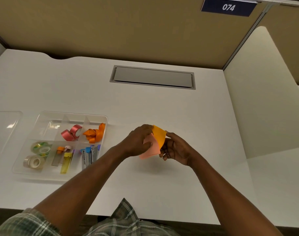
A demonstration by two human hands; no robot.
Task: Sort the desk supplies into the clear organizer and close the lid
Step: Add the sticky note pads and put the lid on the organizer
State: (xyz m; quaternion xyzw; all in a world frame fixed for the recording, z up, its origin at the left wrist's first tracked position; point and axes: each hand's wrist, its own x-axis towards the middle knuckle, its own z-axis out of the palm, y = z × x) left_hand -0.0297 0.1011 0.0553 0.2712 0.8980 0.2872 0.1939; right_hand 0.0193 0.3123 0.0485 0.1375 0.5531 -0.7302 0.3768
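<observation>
I am holding the sticky notes (154, 142) pinched in both hands (140, 142); the organizer (43, 174) is nearly filled, one compartment waiting, lid (4, 126) lying aside.

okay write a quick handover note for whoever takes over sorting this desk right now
Left hand and right hand: together holding the pink sticky notes and orange sticky notes above the desk.
Clear organizer: already holds two tape rolls, pink ribbon, orange ribbon, staplers and small items in the middle front slot; back left compartment looks empty.
Lid: off, left of the organizer.
Left: put notes in, close lid.
</observation>
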